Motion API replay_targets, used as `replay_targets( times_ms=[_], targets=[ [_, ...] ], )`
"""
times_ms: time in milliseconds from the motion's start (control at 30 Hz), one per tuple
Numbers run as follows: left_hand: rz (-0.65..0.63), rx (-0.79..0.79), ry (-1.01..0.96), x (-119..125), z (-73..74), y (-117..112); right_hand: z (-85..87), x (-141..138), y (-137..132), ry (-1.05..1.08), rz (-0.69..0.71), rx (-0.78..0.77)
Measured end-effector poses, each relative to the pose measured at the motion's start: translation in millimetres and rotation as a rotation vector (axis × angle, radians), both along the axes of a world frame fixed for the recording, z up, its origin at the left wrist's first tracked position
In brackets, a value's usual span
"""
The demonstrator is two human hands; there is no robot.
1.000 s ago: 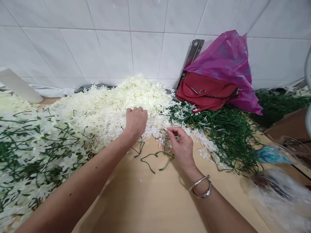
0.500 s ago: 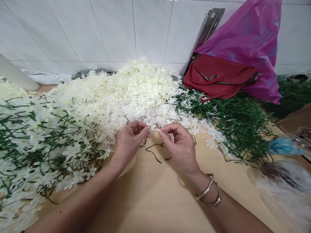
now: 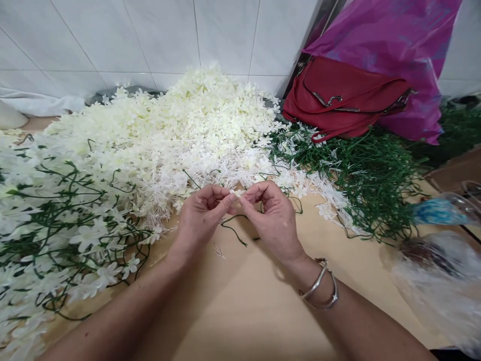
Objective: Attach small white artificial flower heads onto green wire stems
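A small white artificial flower (image 3: 237, 193) is pinched between my two hands above the table (image 3: 240, 311). My left hand (image 3: 205, 213) grips it from the left with thumb and forefinger. From the other side, my right hand (image 3: 270, 215) closes thumb and forefinger on the same flower; its finer parts are hidden by the fingertips. Below the hands lie a green stem (image 3: 235, 233) and a small white stamen piece (image 3: 218, 250). Behind them spreads a big heap of loose white petals (image 3: 210, 120), with white stamens (image 3: 161, 195) along its front.
Stemmed white flowers (image 3: 90, 233) are piled on the left. Green stems (image 3: 379, 180) form a heap at right, behind which are a red handbag (image 3: 345, 100) and a purple plastic bag (image 3: 391, 40). A clear plastic bag (image 3: 443, 291) lies at the right edge, near a tiled wall (image 3: 225, 35).
My hands have drawn closer together, and the right fingertips now meet the flower near the left ones. The view has shifted slightly, so the piles and bags sit higher.
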State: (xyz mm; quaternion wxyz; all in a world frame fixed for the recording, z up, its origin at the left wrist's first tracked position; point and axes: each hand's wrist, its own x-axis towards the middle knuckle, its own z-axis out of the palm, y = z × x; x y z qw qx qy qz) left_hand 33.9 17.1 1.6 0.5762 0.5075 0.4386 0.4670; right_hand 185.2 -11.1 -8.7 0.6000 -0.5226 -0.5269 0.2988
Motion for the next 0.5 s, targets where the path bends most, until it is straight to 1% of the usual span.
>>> replay_targets(
  times_ms=[100, 167, 333, 433, 500],
  targets=[
    [0.011, 0.011, -0.014, 2, 1.4, -2, 0.4, 0, 0, -0.010, -0.041, 0.010],
    [0.029, 0.041, 0.004, 4, 0.9, -4, 0.9, -2, -1, 0.019, -0.042, 0.007],
    [0.078, 0.188, 0.123, 6, -6.8, -8, 4.2, -7, -4, 0.116, -0.002, -0.049],
    [0.054, 0.207, 0.143, 6, -10.1, -10, 5.1, -8, -6, 0.127, -0.022, -0.050],
    [0.035, 0.210, 0.133, 5, -9.4, -9, 4.1, -6, -5, 0.140, 0.004, -0.056]
  ],
)
